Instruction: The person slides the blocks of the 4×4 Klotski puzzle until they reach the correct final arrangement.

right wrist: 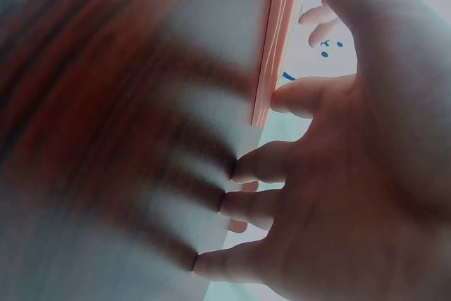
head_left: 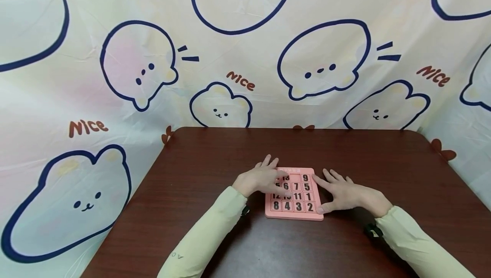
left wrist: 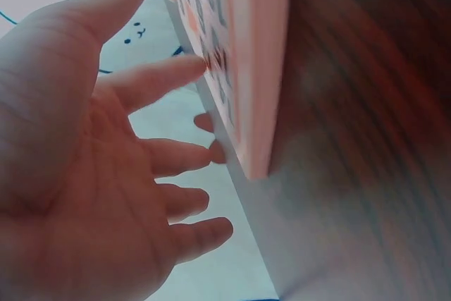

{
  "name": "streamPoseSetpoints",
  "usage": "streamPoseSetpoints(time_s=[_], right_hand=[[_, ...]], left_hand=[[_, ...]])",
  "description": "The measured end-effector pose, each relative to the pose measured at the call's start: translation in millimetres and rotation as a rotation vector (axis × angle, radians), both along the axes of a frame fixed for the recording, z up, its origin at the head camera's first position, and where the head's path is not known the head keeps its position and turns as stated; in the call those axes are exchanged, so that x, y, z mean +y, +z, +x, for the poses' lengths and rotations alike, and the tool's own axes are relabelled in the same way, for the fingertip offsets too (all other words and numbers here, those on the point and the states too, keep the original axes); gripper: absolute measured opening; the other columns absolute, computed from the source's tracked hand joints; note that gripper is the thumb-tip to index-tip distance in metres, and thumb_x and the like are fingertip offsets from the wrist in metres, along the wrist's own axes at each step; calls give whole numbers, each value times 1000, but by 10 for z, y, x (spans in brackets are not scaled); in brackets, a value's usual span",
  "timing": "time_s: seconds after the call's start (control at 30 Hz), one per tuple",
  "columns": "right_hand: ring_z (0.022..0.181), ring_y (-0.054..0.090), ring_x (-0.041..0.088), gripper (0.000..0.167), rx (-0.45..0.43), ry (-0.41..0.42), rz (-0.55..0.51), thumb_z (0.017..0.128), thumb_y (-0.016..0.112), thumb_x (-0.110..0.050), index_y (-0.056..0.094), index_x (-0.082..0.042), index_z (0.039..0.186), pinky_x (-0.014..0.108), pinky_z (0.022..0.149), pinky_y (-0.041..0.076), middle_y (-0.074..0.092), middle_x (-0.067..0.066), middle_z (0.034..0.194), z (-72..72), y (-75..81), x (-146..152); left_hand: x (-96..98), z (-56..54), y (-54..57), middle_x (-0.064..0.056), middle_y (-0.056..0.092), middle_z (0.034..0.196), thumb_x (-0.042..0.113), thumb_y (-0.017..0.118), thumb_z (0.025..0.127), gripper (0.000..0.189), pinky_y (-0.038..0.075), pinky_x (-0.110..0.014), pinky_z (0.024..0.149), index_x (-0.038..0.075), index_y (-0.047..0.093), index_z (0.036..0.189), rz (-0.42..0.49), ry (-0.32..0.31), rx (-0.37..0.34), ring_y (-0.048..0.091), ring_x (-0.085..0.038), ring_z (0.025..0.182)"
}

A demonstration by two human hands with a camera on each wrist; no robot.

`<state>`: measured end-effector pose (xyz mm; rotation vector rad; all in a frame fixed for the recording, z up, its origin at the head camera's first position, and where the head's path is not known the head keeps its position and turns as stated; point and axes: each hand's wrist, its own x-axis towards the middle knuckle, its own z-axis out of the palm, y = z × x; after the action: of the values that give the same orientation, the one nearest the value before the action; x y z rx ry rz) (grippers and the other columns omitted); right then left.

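Note:
A pink sliding number puzzle (head_left: 293, 216) lies flat on the table, its tiles printed with black numbers. A gap shows in the top row, just left of the 9 tile (head_left: 305, 178). My left hand (head_left: 258, 180) reaches over the puzzle's left side, fingers spread. Its index fingertip is at the 13 tile, the thumb lies over the third row, and both hide parts of some numbers. Along the right edge is my right hand (head_left: 345, 194), thumb at the lower corner and index fingertip near the upper part. Its other fingertips (right wrist: 211, 264) rest on the table.
The dark brown wooden table (head_left: 215, 150) extends around the puzzle on all sides. Behind it hangs a pale cloth (head_left: 261, 52) with cartoon outlines. Both forearms, in light green sleeves (head_left: 209, 231), come in from the near edge.

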<state>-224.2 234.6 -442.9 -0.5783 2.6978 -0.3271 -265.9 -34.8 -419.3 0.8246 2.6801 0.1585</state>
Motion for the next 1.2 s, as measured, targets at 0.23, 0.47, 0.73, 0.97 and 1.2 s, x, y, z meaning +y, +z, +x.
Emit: streamPoseSetpoints(time_s=[0.23,0.47,0.73,0.97,1.2], right_hand=[[146,10,55,108,-12,4,-9,75,65,-73,23,-17,157,80,103,15,14,32,159,-9,2,18],[146,10,55,107,-12,21,-17,76,64,-73,23,-16,157,81,102,15,14,33,159,-18,-8,25],[145,11,55,107,-12,26,-18,76,65,-73,23,-16,157,81,102,15,14,33,159,-11,11,15],[145,11,56,108,-16,21,-13,76,66,-71,23,-15,157,81,102,16,15,33,159,-5,23,10],[145,11,56,107,-26,11,-11,76,66,-71,23,-15,157,80,103,15,14,33,159,-2,35,6]], left_hand=[[223,42,25,-8,12,167,68,62,83,80,15,-50,123,38,34,152,-5,-20,-8,-1,-30,155],[397,64,-9,-4,10,167,72,60,81,81,14,-49,124,46,30,151,-16,-38,-39,-3,-26,155],[435,73,-23,-5,7,167,72,58,83,77,13,-49,124,46,31,151,-45,-49,-45,-4,-29,155],[373,56,-43,-5,9,167,72,58,83,76,14,-52,123,51,29,150,-60,-36,-48,-2,-30,155],[327,24,-64,-7,8,167,71,58,84,74,12,-53,123,51,29,149,-64,-38,-39,-4,-32,154]])
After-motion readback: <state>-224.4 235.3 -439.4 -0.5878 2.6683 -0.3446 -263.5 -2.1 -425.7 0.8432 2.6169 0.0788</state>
